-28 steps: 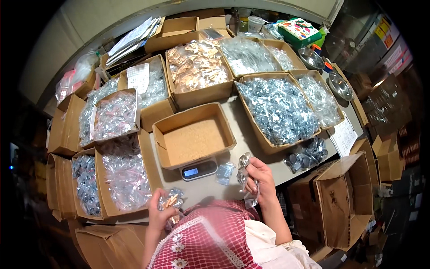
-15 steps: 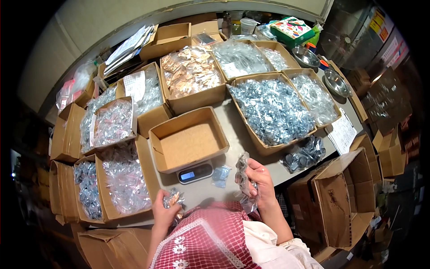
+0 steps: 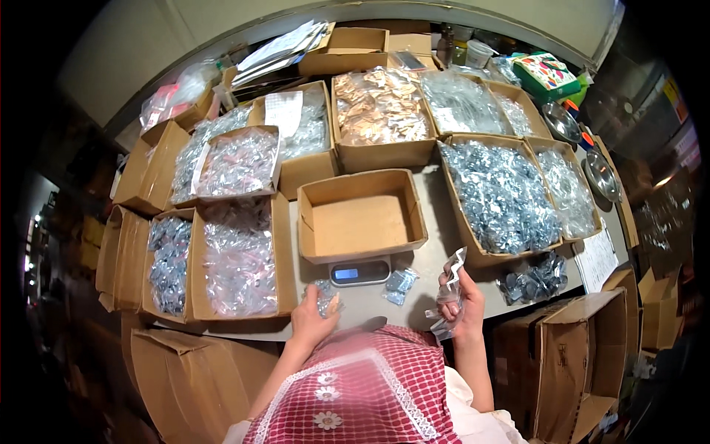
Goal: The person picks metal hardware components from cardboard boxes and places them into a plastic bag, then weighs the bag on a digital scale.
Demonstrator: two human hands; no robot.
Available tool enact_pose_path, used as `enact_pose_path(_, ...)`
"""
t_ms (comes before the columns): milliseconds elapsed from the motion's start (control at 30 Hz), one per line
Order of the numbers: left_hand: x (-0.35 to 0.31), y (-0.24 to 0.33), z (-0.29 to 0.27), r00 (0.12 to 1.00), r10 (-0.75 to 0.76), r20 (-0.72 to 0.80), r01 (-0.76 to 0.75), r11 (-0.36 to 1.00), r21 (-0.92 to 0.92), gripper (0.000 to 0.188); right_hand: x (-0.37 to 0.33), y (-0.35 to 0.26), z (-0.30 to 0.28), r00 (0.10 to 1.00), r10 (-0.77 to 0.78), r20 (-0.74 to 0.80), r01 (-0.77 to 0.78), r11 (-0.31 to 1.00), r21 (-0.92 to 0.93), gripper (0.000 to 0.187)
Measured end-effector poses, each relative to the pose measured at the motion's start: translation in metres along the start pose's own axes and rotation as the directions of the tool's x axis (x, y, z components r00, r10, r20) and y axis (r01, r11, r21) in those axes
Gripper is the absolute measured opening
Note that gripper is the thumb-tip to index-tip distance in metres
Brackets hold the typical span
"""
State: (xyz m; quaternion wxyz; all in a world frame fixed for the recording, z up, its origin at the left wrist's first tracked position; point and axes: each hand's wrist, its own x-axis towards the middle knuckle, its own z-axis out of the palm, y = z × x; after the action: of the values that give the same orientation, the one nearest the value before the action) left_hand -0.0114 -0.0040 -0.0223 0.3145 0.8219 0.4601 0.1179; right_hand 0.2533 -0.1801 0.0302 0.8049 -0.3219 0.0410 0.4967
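Observation:
My left hand [image 3: 313,320] is closed around small clear plastic packets [image 3: 326,297], just left of and nearer than the digital scale [image 3: 360,272]. What the packets contain is hard to make out. Raised at the right, my right hand [image 3: 466,302] grips a crumpled bunch of shiny clear packets [image 3: 449,290] that sticks up above the fingers. Between the hands, a small packet with bluish contents [image 3: 401,286] lies on the table beside the scale. An open cardboard box [image 3: 362,248] with a bare bottom sits at the scale's far side, its display lit blue.
Boxes of packets surround me: coppery pieces [image 3: 384,111] at the back, dark blue-grey packets [image 3: 495,196] to the right, clear and pinkish packets [image 3: 240,255] to the left. A bag of dark round parts [image 3: 534,279] and metal bowls [image 3: 603,176] are at the right. Large cartons [image 3: 569,355] stand below the edge.
The whole scene has shifted rightward in the picture. Relative to the scale, my right hand is lower and nearer me, and my left hand slightly closer to it. Both still hold packets.

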Motion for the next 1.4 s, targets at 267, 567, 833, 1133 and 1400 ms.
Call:
enact_pose_path(267, -0.005, -0.007, 0.004, 0.999, 0.041, -0.025, -0.041, 0.999, 0.004, 0.055, 0.007, 0.013, -0.015, 0.994, 0.021, 0.108, -0.032, 0.994, 0.104, 0.029)
enact_pose_path(567, 0.0, -0.019, 0.017, 0.984, 0.132, -0.12, -0.116, 0.985, 0.131, 0.049, 0.009, 0.023, -0.01, 0.998, 0.012, -0.058, -0.01, 0.999, 0.044, 0.028)
enact_pose_path(833, -0.003, -0.022, 0.021, 0.946, 0.245, -0.211, -0.19, 0.949, 0.25, 0.071, 0.005, 0.031, 0.002, 0.995, 0.067, -0.079, -0.068, 0.998, -0.017, 0.03)
enact_pose_path(1133, -0.013, 0.015, -0.033, 0.899, 0.421, -0.123, -0.339, 0.845, 0.414, 0.072, -0.001, 0.038, 0.015, 0.98, 0.074, -0.186, -0.099, 0.987, -0.129, 0.032)
enact_pose_path(1400, -0.017, 0.028, -0.101, 0.987, -0.146, -0.063, 0.066, 0.734, -0.676, 0.019, -0.01, 0.043, 0.075, 0.994, 0.1, -0.038, -0.106, 0.875, -0.472, 0.023)
